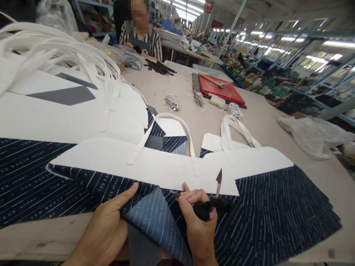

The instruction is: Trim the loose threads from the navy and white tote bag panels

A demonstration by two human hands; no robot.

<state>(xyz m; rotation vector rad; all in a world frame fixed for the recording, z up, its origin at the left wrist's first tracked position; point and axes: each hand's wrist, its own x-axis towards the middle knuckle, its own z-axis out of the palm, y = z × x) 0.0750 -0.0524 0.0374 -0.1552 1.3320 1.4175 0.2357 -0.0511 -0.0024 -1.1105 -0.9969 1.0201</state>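
Observation:
A white and navy striped fabric panel [116, 157] with a white strap loop lies across the front of the table. My left hand [108, 221] grips its navy lower part, thumb on top and fingers underneath. A corner of that cloth is folded over, showing its lighter blue side [155, 218]. My right hand [198, 218] is closed around a small black-handled tool [205, 210], its narrow tip by the seam between white and navy. A pink tool with a dark pointed blade [219, 179] sticks up beside the same hand.
Stacked panels with straps lie at left [63, 118] and right [277, 210]. Farther back are a red board [219, 88] with a hammer, twisted cord bundles [172, 102] and black strips [159, 67]. A person in striped sleeves [156, 44] sits across the table.

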